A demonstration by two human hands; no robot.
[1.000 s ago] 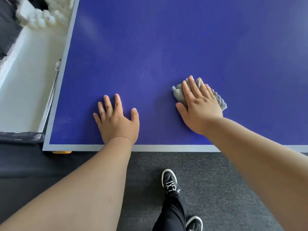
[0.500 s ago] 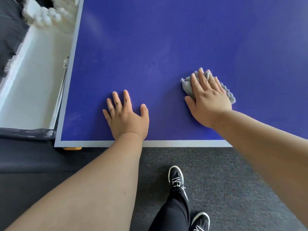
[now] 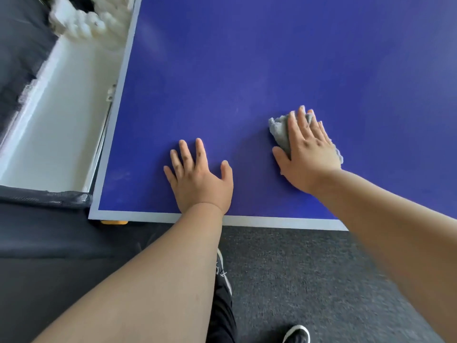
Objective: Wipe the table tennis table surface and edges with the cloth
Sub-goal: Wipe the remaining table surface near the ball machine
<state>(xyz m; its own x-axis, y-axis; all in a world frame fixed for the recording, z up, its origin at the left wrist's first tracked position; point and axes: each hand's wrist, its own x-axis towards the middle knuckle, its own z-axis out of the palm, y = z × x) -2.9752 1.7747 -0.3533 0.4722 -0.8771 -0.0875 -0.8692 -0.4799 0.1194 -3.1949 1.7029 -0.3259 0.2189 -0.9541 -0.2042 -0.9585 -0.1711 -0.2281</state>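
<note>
Cloth [image 3: 279, 133] slid left, pale lumps [image 3: 89, 23] in trough [image 3: 57, 134]

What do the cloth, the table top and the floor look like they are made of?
Cloth: soft grey terry or microfibre, judging by its fuzzy, bunched surface. Table top: hard board, matte blue coating, with a pale grey edge stripe; core not visible. Floor: dark grey carpet with short, speckled pile.

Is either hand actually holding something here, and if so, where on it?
Nothing is gripped. The right hand lies flat on top of the grey cloth, pressing it to the table; the left hand rests flat on the table, empty.
</note>
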